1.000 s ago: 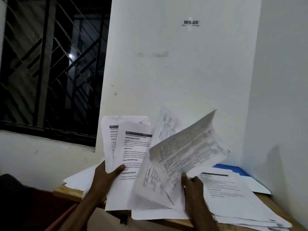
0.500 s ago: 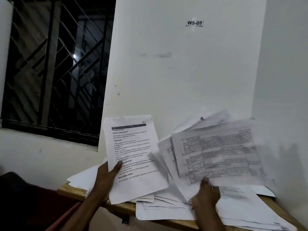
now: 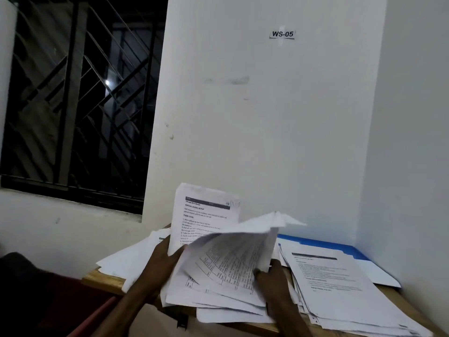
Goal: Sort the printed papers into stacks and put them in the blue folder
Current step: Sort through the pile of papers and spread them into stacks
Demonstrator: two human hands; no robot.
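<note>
Nearest, at six o'clock in the frame, two bare forearms rise from the bottom edge. The left hand [image 3: 162, 261], at seven o'clock, pinches the lower left corner of an upright sheet [image 3: 206, 215], with its fingers [image 3: 175, 255] pressed on the printed front. The sheet is thin white paper with a dark header bar and lines of black text, and it stands nearly vertical.

The right hand [image 3: 273, 280], at five o'clock, grips a bent bundle [image 3: 230, 261] of sheets. Its fingers [image 3: 259, 272] are curled round the bundle's right edge. The bundle arches over in a soft curve and shows a fine printed grid of table cells. Flat sheets fan out beneath it over the front lip of the worktop [image 3: 104, 280], whose bare edge is pale grained wood.

At nine o'clock from the hands, loose sheets [image 3: 126, 261] overhang the worktop's left corner. At three o'clock lies a thick, slightly splayed stack [image 3: 340, 295] of printed pages, text side up. The blue folder [image 3: 320, 242] lies flat behind that stack, at two o'clock against the corner of the walls. It is smooth, bright blue and partly covered by paper.

Farther off, the matte white wall [image 3: 267, 142] carries a small taped label [image 3: 282, 34] reading WS-05 at twelve o'clock. A dark window [image 3: 73, 105] with a diagonal metal grille fills ten o'clock.
</note>
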